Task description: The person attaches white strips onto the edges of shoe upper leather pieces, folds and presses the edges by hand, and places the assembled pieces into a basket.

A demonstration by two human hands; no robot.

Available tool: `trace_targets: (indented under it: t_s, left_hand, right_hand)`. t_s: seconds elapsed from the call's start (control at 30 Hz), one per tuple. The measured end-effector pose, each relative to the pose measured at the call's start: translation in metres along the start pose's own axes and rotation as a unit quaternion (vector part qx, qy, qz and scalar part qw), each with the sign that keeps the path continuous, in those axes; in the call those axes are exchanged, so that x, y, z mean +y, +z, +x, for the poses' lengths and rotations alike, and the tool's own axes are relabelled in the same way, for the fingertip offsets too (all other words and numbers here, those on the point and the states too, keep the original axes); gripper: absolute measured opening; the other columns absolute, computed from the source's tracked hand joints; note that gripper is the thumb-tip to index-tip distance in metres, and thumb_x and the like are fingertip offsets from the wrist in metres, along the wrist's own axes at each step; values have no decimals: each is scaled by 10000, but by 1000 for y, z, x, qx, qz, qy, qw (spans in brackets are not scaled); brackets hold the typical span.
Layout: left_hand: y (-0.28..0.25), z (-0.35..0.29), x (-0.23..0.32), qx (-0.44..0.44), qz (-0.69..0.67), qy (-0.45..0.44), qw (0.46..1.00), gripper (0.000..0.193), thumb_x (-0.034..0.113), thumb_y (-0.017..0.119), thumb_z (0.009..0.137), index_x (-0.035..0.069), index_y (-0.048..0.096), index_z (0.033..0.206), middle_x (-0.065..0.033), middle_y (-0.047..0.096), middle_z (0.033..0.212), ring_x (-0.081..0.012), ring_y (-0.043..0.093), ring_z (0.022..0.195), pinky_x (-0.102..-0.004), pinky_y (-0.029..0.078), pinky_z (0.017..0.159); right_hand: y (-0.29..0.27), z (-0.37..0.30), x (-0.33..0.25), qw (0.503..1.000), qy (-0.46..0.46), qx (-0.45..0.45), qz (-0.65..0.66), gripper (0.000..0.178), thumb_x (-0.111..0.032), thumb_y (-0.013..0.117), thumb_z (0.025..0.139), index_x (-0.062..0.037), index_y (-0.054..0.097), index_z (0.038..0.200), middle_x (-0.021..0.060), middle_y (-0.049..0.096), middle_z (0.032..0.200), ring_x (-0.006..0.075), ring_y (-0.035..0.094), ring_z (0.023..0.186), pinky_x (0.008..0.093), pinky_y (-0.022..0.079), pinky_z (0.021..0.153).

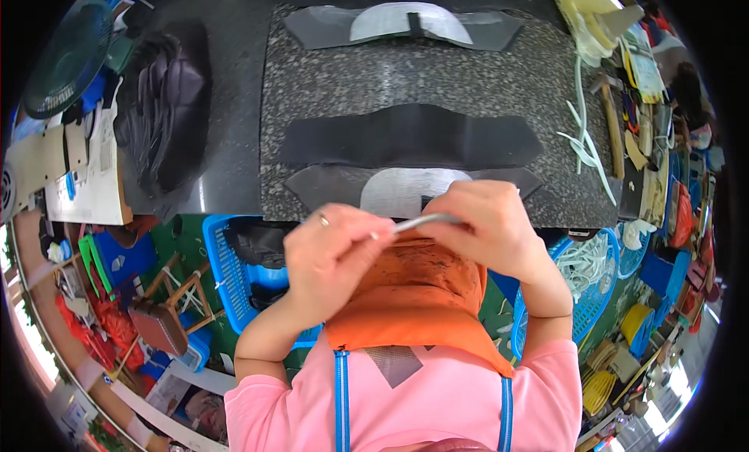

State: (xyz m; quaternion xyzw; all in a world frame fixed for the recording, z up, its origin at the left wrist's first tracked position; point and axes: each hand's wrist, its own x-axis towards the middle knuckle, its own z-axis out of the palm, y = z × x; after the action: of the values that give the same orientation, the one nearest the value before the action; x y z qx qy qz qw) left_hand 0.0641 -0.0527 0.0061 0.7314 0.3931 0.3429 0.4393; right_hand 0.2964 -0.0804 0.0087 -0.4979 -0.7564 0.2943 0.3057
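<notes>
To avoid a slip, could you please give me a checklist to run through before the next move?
1. Pale strip in the left hand and right hand: ok, pinched by both.
2. Dark unpatched piece on the speckled slab: ok.
3. Near white-patched piece fully in view: not ok, partly covered by the hands.
4. Hammer away from both hands: ok, off to the right.
5. Strip's surface condition: cannot tell, blurred.

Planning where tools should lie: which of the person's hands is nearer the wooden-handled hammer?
Right. The right hand is left of and below the wooden-handled hammer in the picture, apart from it; the left hand is farther left, beyond the right hand.
</notes>
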Motion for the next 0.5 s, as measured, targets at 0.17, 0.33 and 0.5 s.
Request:
trace_targets:
  t_s: [0.17,0.33,0.5]
  left_hand:
    - [-7,16,-53,100,218,16,971,69,8,749,806,38,717,860,-81,664,808,-236,619,812,-333,468,743]
    - [-3,22,-60,85,340,7,936,232,142,810,760,92,668,936,-55,625,949,-268,576,986,-385,393,874]
    - [-22,10,-60,139,355,92,920,466,86,793,751,74,651,1195,-110,543,1176,-319,546,1090,-444,411,976]
  right_hand:
    - [12,8,3,990,127,55,6,156,-159,763,818,-33,672,816,106,622,714,294,627,648,378,495,563]
    - [12,14,2,985,166,22,-41,191,-184,725,859,-29,641,785,103,628,710,295,631,649,389,498,585]
    - [10,13,0,976,216,2,-23,160,-119,722,864,12,646,810,109,627,715,235,626,625,327,484,542]
